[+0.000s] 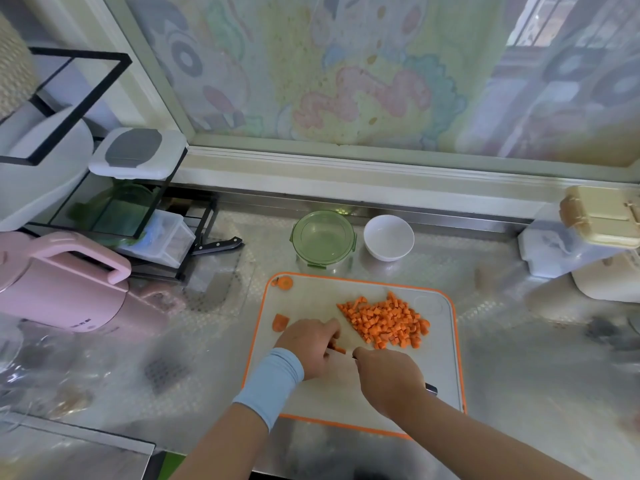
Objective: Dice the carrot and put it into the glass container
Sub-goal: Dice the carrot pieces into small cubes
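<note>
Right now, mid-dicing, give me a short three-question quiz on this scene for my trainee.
1. True or false: the diced carrot already lies in the glass container.
2. What stands directly right of the glass container? A) white bowl B) red mug C) frying pan
3. Fill in: the knife is gripped by the ___ hand.

Key: 1 false, the pile lies on the cutting board and the green lid is on the container. 2 A. 3 right hand; the left hand holds the carrot strips.
</note>
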The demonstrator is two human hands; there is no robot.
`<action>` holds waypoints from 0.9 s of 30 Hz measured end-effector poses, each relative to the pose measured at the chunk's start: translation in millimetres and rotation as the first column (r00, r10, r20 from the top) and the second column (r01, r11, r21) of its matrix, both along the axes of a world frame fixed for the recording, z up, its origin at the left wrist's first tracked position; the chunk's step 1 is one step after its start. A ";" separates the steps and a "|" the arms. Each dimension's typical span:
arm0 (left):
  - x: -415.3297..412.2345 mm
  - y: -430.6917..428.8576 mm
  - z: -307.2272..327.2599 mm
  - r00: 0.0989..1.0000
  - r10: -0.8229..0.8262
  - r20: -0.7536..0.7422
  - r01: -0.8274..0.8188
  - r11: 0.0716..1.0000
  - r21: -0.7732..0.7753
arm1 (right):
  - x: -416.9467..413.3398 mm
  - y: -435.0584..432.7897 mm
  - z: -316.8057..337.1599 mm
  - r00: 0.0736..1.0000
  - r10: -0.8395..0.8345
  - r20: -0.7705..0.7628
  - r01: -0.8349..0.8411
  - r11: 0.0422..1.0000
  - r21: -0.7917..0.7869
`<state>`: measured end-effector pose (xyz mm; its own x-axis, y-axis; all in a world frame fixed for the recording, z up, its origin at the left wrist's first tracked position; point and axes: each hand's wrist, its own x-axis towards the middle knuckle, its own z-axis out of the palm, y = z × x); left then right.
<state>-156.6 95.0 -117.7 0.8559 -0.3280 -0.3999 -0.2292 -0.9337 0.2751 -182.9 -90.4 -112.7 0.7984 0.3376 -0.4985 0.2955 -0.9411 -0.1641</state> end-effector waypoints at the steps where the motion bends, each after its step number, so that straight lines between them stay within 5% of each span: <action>1: 0.0 -1.0 -0.3 1.000 -0.005 0.010 0.005 1.000 -0.001 | -0.4 -0.1 1.4 1.000 0.002 -0.001 -0.002 1.000 -0.002; 14: -3.9 -2.7 3.0 0.989 -0.001 0.145 0.017 0.994 -0.109 | -1.5 -1.3 14.3 0.998 0.042 0.050 -0.041 0.999 -0.031; 21: -1.1 -20.7 5.9 0.986 0.169 -0.011 -0.163 0.927 -0.339 | 5.4 3.1 25.5 0.993 0.064 0.099 -0.059 0.997 -0.056; 24: 6.6 -16.7 12.2 0.975 0.114 0.190 -0.073 0.975 -0.211 | 8.1 0.0 30.2 0.993 0.051 0.108 -0.043 0.997 -0.068; 27: 7.9 -10.4 13.5 0.973 0.017 0.228 0.007 0.995 -0.104 | 10.6 -3.1 32.4 0.990 0.070 0.123 -0.062 0.996 -0.067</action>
